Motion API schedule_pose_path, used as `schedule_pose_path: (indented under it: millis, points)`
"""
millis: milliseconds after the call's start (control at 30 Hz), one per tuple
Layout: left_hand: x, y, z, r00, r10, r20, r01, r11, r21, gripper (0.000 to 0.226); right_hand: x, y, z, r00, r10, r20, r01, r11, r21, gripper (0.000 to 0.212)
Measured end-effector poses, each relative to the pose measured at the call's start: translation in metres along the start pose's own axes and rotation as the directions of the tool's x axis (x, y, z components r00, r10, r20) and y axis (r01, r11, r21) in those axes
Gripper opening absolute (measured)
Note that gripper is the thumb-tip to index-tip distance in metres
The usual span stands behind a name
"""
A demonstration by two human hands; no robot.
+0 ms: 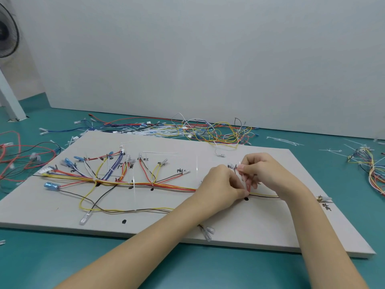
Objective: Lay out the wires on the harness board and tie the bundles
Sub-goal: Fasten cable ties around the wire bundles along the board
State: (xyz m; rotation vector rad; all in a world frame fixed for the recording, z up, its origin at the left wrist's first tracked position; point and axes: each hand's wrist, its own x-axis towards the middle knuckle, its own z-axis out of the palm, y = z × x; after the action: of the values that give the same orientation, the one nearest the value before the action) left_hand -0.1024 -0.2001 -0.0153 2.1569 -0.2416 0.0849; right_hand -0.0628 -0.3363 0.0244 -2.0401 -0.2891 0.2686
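Both hands meet at the harness board's (239,222) three o'clock side: left hand (220,184) and right hand (262,172) curl their fingers, pinching the wire bundle (166,186) running across mid-board.

Your single head camera looks forward and down from close above the near edge of the flat pale grey harness board (239,224), facing its far edge and the plain white wall (208,59) beyond.
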Motion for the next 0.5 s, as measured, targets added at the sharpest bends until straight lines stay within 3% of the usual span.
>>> schedule_pose_path:
  millis: [500]
  points:
    - [-0.0020, -0.0032, 0.0043, 0.995, 0.081, -0.057, -0.075, 0.992, 0.104, 0.005, -0.0017, -0.0010, 0.0018, 0.995, 0.029, 0.098, -0.035, 0.998, 0.058, 0.026]
